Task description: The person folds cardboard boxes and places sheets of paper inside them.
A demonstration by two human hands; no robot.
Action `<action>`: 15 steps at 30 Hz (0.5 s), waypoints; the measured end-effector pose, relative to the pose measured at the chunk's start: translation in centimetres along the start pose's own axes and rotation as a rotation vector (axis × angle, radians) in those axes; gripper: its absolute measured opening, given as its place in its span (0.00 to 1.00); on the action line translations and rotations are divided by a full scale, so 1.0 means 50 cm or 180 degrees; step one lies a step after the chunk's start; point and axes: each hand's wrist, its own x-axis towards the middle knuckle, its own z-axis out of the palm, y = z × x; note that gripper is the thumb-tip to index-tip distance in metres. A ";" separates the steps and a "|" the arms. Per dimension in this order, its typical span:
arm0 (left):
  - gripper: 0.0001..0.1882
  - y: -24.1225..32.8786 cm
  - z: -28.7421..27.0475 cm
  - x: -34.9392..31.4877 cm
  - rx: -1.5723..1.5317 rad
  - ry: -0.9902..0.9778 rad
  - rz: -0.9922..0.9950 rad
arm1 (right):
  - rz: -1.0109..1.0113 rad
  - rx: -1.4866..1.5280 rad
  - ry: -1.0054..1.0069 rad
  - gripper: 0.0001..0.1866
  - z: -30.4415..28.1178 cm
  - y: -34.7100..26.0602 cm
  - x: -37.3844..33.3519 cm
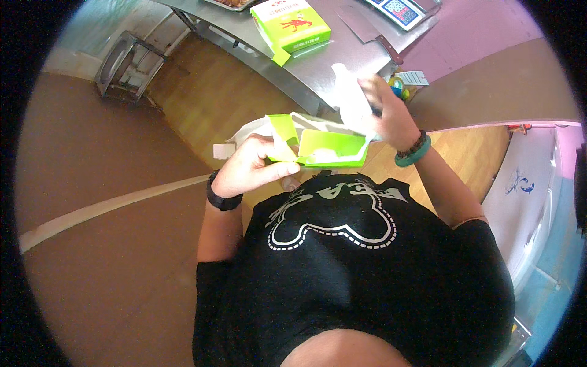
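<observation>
In front of my chest is a bright green cardboard box [334, 144] with a pale inside, its flaps partly unfolded. My left hand [258, 164] grips its left end, the thumb along the near edge and the fingers partly behind the card. At its right end, my right hand [386, 114] is closed on a white, sheet-like piece [351, 101] that stands up toward the table. Glare washes this piece out, and I cannot tell whether it is a flap of the box. My right fingertips are partly hidden.
Ahead stands a metal table [318, 67] bearing a closed green-and-white box [291, 27], a cleaver [367, 32], a digital scale [400, 11] and part of a metal tray [232, 3]. A metal-framed stand [125, 67] is at far left, a white chest-like unit [520, 189] at right.
</observation>
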 end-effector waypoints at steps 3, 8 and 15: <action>0.06 -0.025 0.000 0.009 0.0034 -0.0090 0.0379 | -0.1603 -0.2029 -0.0435 0.35 0.008 -0.087 0.017; 0.08 -0.027 0.005 0.036 0.0439 -0.0600 0.0757 | -0.2552 -0.1888 -0.1659 0.24 0.062 -0.123 0.057; 0.08 -0.021 0.017 0.000 0.0468 -0.0361 0.0568 | -0.1770 -0.0868 -0.2439 0.14 0.039 -0.088 0.108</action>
